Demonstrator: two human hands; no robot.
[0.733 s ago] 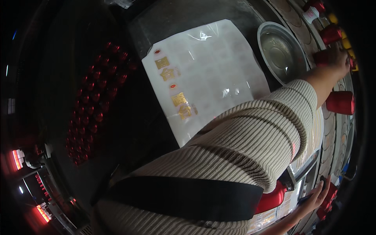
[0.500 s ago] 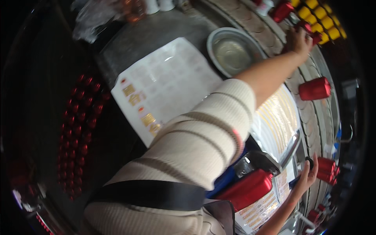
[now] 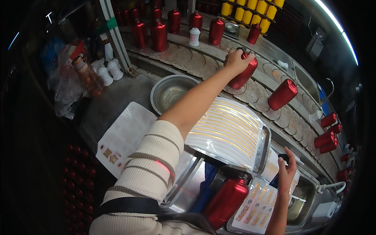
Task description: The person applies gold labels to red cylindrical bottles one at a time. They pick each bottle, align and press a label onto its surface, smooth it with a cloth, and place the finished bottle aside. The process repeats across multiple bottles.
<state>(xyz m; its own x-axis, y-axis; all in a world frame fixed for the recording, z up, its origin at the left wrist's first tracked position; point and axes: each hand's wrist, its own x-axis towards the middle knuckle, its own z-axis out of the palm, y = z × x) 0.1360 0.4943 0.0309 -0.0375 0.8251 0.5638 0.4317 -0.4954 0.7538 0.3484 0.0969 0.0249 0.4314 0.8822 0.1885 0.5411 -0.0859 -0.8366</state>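
My left hand (image 3: 236,64) reaches out over the work table, its fingers closed around the upper part of a glossy red bottle (image 3: 243,76). The bottle's base is at the round plates of the conveyor (image 3: 250,94); whether it is lifted off them I cannot tell. A bit of black shows by the fingertips. At the lower right my right hand (image 3: 288,172) is curled around a small dark tool (image 3: 275,181), partly hidden by the palm, with a black end near the thumb. Another red bottle (image 3: 227,199) lies tilted close to my body, beside a sheet of gold decals (image 3: 256,203).
A metal basin of water (image 3: 172,92) sits behind my left forearm. Sheets of gold stripes (image 3: 227,129) lie on a tray; a white decal sheet (image 3: 125,137) is at left. Several red bottles (image 3: 159,36) and a white bottle (image 3: 194,37) line the conveyor. A tap (image 3: 333,186) stands at right.
The view has swung, bringing more of the conveyor and the far bottles into sight. My left hand stays at a red bottle, now seen plainly. The right hand keeps the dark tool.
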